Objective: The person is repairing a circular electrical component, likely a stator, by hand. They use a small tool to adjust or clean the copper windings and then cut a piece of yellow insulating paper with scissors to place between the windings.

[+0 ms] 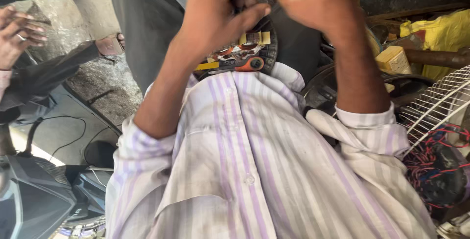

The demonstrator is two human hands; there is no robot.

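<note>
Two fists, left hand (pixel 215 11) and right hand (pixel 313 1), pinch over a round, dark, copper-wound motor (pixel 247 53).

Left hand (pixel 215 11) and right hand (pixel 318 1) are raised close together at the top of the view, fingers curled and pinched inward toward one another. Both forearms are bare, angled upward from rolled-up striped sleeves, with the elbows spread apart below.

Soft daylight, slight motion blur.
</note>
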